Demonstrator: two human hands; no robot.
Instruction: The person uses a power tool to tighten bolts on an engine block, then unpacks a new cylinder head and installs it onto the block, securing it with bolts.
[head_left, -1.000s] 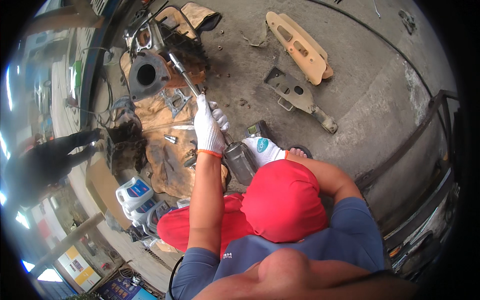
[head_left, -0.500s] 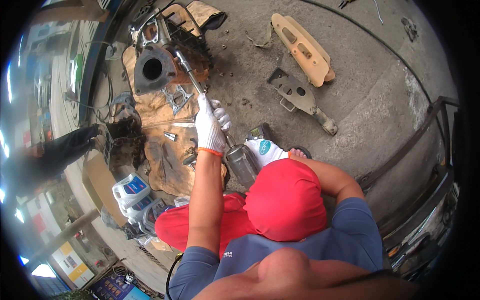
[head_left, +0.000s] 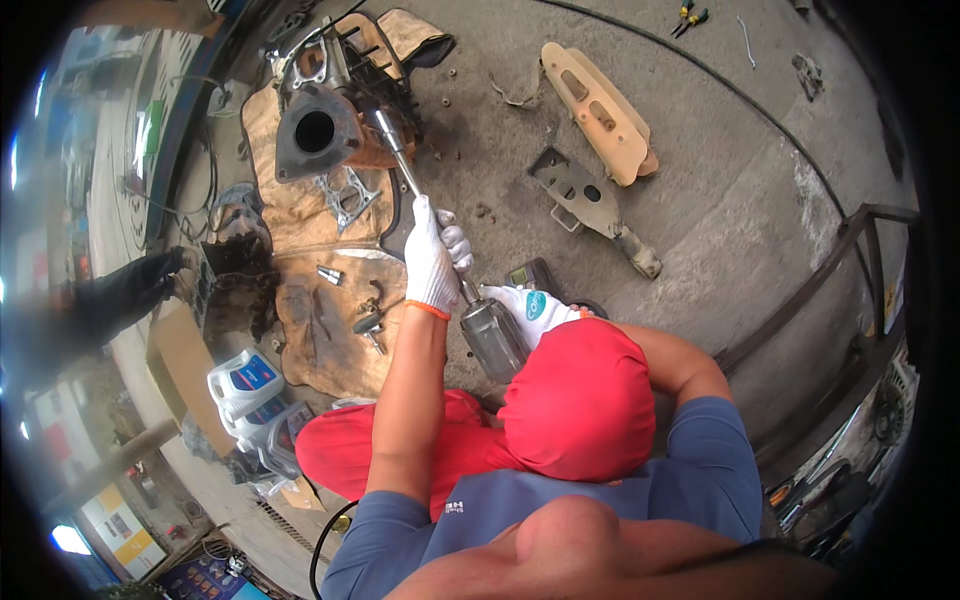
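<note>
My left hand (head_left: 433,255), in a white knit glove with an orange cuff, is closed around the long silver extension bar (head_left: 408,172). The bar runs from a cordless impact wrench (head_left: 494,338) to a socket (head_left: 383,122) at its far end. That socket is beside the rusty engine part with a dark triangular flange (head_left: 314,132); whether it sits on a fastener I cannot tell. Behind the wrench body, my gloved right hand (head_left: 537,308) is closed at the wrench's handle, its fingers partly hidden by my red-trousered knee. The wrench's battery (head_left: 530,275) shows just beyond it.
Stained tan sheeting (head_left: 335,340) lies beneath the engine part, bearing a metal gasket (head_left: 346,197) and a loose socket (head_left: 329,275). To the right lie a tan heat shield (head_left: 600,115) and a metal bracket (head_left: 590,205). White jugs (head_left: 245,385) stand left; a metal frame (head_left: 800,300) stands right.
The socket end has shifted right relative to the flange. Both hands have moved slightly right with the wrench and bar, still gripping them. The whole view has shifted a little.
</note>
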